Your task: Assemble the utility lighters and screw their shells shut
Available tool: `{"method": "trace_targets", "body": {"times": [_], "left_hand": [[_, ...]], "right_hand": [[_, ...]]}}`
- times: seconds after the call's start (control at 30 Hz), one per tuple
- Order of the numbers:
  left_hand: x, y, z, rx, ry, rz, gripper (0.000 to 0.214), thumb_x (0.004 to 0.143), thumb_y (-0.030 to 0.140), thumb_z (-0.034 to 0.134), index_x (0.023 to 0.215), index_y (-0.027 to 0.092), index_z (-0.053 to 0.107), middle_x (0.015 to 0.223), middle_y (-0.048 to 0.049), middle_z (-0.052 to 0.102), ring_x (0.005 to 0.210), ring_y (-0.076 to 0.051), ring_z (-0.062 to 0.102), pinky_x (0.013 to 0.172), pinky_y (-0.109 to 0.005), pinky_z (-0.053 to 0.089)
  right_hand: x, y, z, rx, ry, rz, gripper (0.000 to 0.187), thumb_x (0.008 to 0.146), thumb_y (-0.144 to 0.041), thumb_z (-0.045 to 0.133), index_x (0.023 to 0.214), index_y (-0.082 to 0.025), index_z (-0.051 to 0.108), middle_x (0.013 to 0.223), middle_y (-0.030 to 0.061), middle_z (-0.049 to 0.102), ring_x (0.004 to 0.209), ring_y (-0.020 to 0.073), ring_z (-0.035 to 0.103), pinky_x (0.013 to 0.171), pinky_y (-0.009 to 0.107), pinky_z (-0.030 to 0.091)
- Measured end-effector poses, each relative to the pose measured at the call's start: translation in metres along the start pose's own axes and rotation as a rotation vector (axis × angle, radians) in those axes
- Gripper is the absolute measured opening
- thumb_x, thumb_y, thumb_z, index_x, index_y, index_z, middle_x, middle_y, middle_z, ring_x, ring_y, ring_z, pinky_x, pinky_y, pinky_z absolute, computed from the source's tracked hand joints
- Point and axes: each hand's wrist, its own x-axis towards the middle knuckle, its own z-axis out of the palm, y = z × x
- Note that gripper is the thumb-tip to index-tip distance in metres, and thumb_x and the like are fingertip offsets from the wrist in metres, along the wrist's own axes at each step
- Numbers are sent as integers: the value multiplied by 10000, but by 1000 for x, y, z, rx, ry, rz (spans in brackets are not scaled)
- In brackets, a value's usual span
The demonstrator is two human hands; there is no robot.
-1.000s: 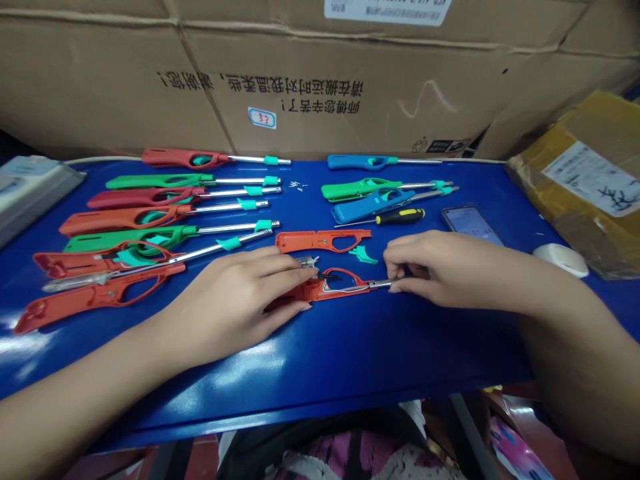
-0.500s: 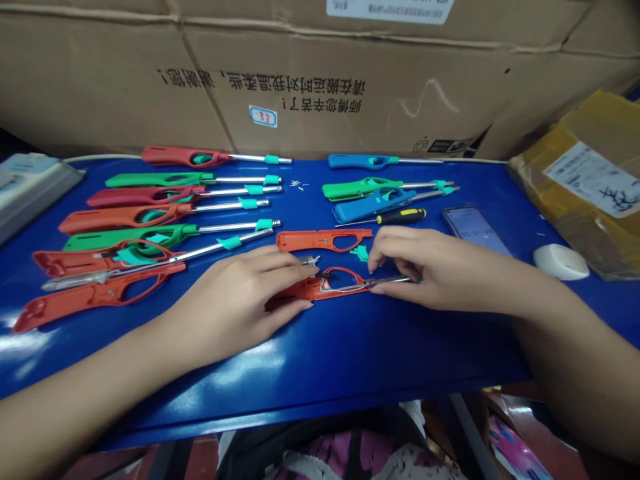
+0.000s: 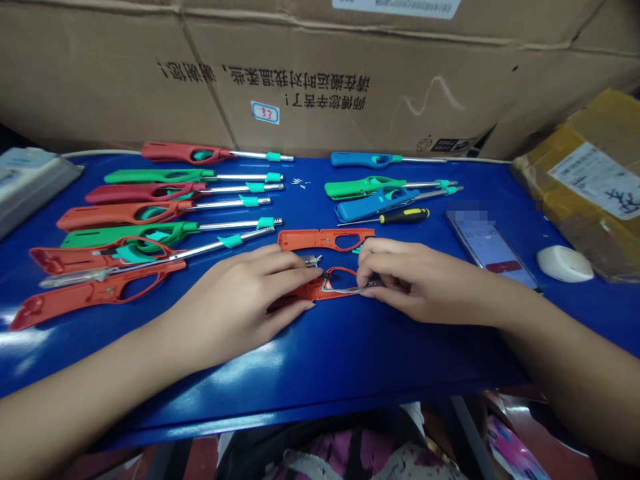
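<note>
My left hand (image 3: 245, 303) is closed over the grip end of an open orange lighter half (image 3: 313, 289), thumb in front and fingers behind. A piece of clear tank (image 3: 313, 261) and thin wires show by its fingertips. My right hand (image 3: 420, 277) pinches the metal tube (image 3: 370, 285) where it meets the front of that half; most of the tube is hidden by the hand. Just behind lies the matching orange shell half (image 3: 325, 239), flat on the blue table. A green trigger piece (image 3: 357, 250) is mostly covered by my right hand.
Several stick lighters (image 3: 125, 215) lie in a row at left, one opened (image 3: 100, 293). More lighters (image 3: 367, 189), a screwdriver (image 3: 405, 216), a phone (image 3: 487, 247) and a white mouse-like object (image 3: 565, 263) are at right. Small white pins (image 3: 299, 183) lie mid-table. Cardboard (image 3: 300, 67) stands behind.
My right hand has shifted slightly left along the metal tube to its base, fingers now more curled and covering the green trigger piece. My left hand has kept its place.
</note>
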Motion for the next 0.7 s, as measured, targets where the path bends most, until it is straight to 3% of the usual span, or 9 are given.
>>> {"method": "trace_targets", "body": {"times": [0.3, 0.7], "left_hand": [[0, 0, 0, 10, 8, 10, 292, 989, 305, 599, 1253, 207, 676, 1184, -72, 730, 1029, -234, 692, 844, -371, 584], [0, 0, 0, -1, 11, 16, 300, 983, 296, 613, 1266, 207, 663, 1196, -70, 725, 1044, -237, 691, 856, -375, 587]], "right_hand": [[0, -4, -4, 22, -27, 73, 27, 954, -195, 549, 953, -201, 576, 871, -4, 602, 686, 120, 468, 652, 273, 356], [1, 1, -4, 47, -77, -61, 154, 932, -142, 568, 1031, -208, 664, 1033, 35, 617, 818, 124, 548, 726, 259, 411]]}}
